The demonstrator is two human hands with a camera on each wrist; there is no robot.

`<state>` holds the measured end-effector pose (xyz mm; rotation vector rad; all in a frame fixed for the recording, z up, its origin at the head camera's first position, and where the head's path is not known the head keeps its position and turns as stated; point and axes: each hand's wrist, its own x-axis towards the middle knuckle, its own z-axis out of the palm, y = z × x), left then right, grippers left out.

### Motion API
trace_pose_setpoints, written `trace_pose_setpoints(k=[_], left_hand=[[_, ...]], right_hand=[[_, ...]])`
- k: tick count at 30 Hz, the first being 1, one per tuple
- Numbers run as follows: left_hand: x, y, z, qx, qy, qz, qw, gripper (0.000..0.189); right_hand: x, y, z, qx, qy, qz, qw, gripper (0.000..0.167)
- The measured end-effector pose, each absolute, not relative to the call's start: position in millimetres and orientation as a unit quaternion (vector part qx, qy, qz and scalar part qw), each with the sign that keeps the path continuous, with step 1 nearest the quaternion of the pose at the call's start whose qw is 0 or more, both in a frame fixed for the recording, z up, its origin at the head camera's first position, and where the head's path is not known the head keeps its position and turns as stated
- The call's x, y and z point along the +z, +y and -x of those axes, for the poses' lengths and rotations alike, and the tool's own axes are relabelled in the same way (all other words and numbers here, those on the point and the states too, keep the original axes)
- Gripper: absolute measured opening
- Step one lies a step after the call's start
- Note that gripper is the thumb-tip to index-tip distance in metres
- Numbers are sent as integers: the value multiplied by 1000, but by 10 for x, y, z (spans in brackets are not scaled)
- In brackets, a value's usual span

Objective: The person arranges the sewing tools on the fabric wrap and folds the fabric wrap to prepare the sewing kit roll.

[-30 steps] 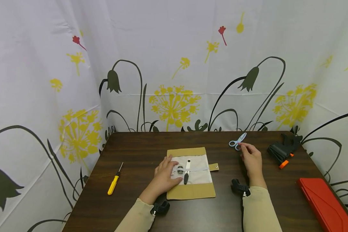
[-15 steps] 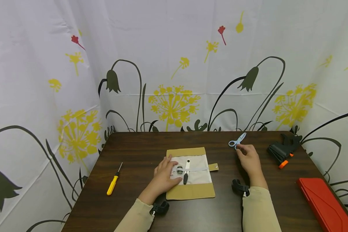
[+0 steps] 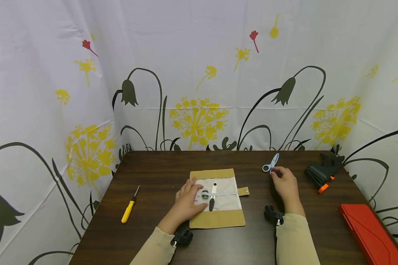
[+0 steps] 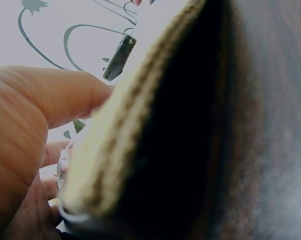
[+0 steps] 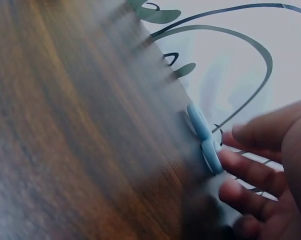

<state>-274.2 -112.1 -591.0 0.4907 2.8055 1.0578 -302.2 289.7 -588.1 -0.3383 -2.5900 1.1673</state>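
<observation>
My left hand [image 3: 185,202] lies with spread, fairly straight fingers on the left side of an open tan fabric roll-up pouch [image 3: 215,220]. Its thumb rests near the pouch's edge in the left wrist view. A slim white tool with a black end [image 3: 212,204] sits under the pouch's pale band, beside small grey round pieces [image 3: 205,194] of unclear kind. At the far right, my right hand [image 3: 286,187] pinches one handle loop of light-blue scissors [image 3: 274,160] with thumb and fingertips. The exact contact is partly hidden by the fingers.
A yellow-handled screwdriver [image 3: 128,211] lies at the left of the dark wooden table [image 3: 159,165]. On the right are a black clamp with orange tips [image 3: 321,172] and a flat red case [image 3: 368,228]. A flower-print curtain [image 3: 199,84] hangs behind the table's back edge.
My right hand's fingertips have shifted slightly left and down on the handle, and the scissors have turned a little, their tips now pointing more upright. The left hand stays on the pouch.
</observation>
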Motion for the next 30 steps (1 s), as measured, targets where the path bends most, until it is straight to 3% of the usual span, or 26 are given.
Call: trace_pose_setpoints(k=[6,16,26,30], left_hand=[[-5906,-1115,2757,353,919,-167,43,64],[-5888,-1117,2780,346,923,-161,50,65],[-5922,-1121,2752,346,923,-157,55,65],[-5920,-1122,2755,345,923,-159,53,65]], right_hand=[[-5877,2905,3008,412,-877,181,168,29],[-5846,2894,2986,402,-878,217,140,63],[-5877,2896,2969,398,-878,232,131,64],[-5891,2908,2973,424,-867,224,133,57]])
